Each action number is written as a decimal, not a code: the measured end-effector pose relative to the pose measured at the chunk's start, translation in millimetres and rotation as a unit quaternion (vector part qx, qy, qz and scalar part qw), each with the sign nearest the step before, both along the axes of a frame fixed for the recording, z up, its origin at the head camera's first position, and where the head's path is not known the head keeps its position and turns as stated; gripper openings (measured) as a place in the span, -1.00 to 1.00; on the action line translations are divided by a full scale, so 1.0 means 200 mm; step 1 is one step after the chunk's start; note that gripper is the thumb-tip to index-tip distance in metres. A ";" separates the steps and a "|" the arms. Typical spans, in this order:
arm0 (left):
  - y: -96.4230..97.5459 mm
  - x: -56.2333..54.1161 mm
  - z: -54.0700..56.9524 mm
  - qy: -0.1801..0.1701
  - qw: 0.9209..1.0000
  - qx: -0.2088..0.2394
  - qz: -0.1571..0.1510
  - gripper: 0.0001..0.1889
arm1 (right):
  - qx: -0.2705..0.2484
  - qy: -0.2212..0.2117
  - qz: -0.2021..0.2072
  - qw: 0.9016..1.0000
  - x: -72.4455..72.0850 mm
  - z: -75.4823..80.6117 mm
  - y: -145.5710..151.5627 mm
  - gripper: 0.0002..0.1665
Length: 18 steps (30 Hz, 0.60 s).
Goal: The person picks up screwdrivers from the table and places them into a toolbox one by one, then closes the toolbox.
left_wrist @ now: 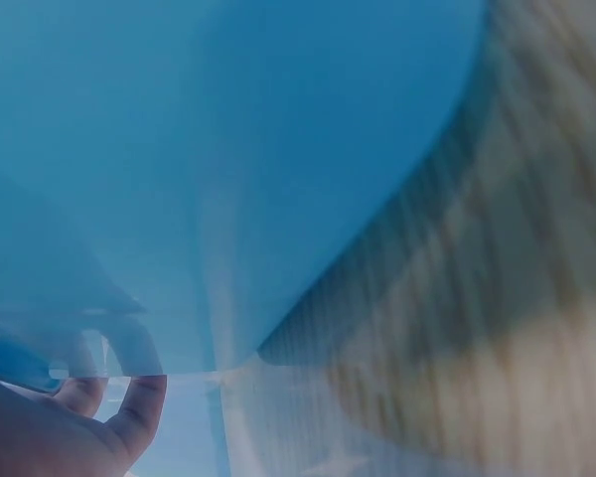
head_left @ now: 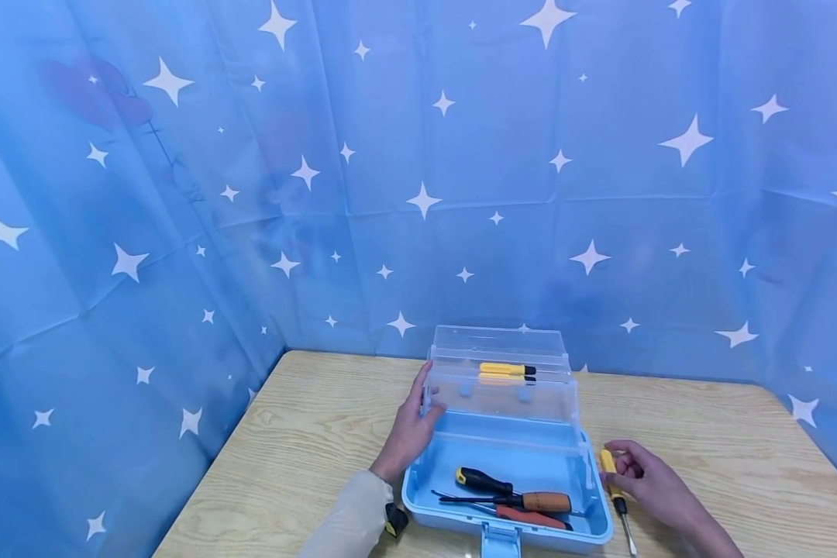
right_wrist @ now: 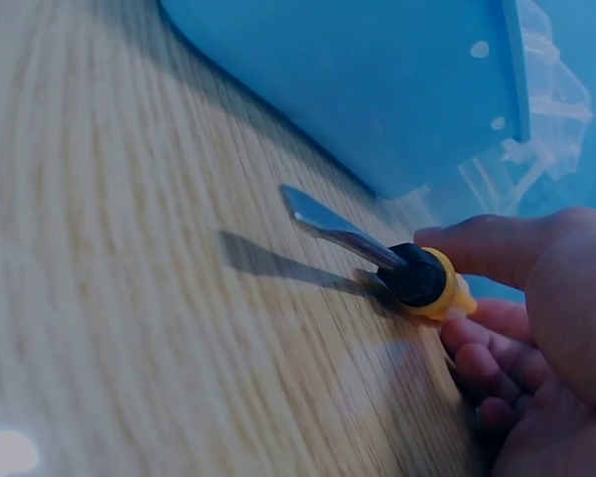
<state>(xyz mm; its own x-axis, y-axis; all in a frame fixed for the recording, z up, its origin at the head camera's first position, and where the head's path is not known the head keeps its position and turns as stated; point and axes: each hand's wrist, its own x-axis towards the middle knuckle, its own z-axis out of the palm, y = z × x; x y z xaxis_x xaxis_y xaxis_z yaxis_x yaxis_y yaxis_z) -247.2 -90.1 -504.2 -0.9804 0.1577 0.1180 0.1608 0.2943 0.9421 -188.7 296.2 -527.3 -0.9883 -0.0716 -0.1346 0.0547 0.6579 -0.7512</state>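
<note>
A light blue toolbox [head_left: 505, 523] stands open on the table, its clear lid [head_left: 502, 403] raised at the back. My left hand [head_left: 411, 430] holds the lid's left edge, thumb toward the inside; in the left wrist view its curled fingers [left_wrist: 139, 417] show at the lower left. My right hand [head_left: 645, 477] pinches a yellow-and-black flathead screwdriver [right_wrist: 422, 278] by its handle, right of the box, with the blade pointing toward the table's near side. Inside the box lie a black-and-yellow handle [head_left: 484, 480], a screwdriver with an orange-brown handle [head_left: 545, 502] and a red-handled tool [head_left: 533, 518].
Another yellow-and-black handle [head_left: 504, 369] lies in the clear lid's compartment. A black-and-yellow object [head_left: 395, 519], partly hidden by the left sleeve [head_left: 354, 515], sits left of the box. The wooden table [head_left: 307, 434] meets a blue star-patterned curtain [head_left: 390, 248].
</note>
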 end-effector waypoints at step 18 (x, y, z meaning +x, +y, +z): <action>0.00 0.00 0.00 -0.001 1.000 0.003 -0.004 -0.34 | 0.013 0.019 -0.011 1.000 0.01 0.00 -0.01 -0.35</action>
<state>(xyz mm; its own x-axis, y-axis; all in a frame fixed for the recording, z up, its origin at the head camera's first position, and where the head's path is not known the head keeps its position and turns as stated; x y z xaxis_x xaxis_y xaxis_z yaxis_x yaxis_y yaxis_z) -246.7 -90.9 -504.0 -0.9794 0.1647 0.1172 0.1612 0.2865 0.9444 -187.2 294.5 -528.2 -0.9941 -0.0462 -0.0977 0.0408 0.6763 -0.7355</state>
